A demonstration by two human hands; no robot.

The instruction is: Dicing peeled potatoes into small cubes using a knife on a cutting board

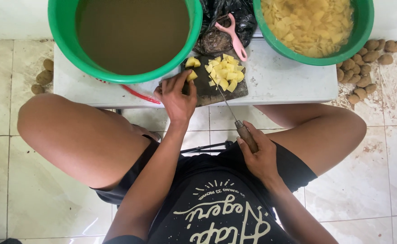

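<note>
My left hand (177, 96) rests at the near left edge of a dark cutting board (207, 92) and pinches a yellow potato piece (191, 76) between thumb and fingers. A heap of cut potato cubes (224, 72) lies on the board. My right hand (258, 156) grips the wooden handle of a thin-bladed knife (229, 107) near my lap; its blade points up toward the cubes, tip over the board.
A low white table (280, 81) carries a green basin of murky water (130, 36), a green basin of cut potato in water (311, 27), a pink peeler (233, 37) and a black bag (228, 16). Unpeeled potatoes (363, 68) lie on the tiled floor at both sides.
</note>
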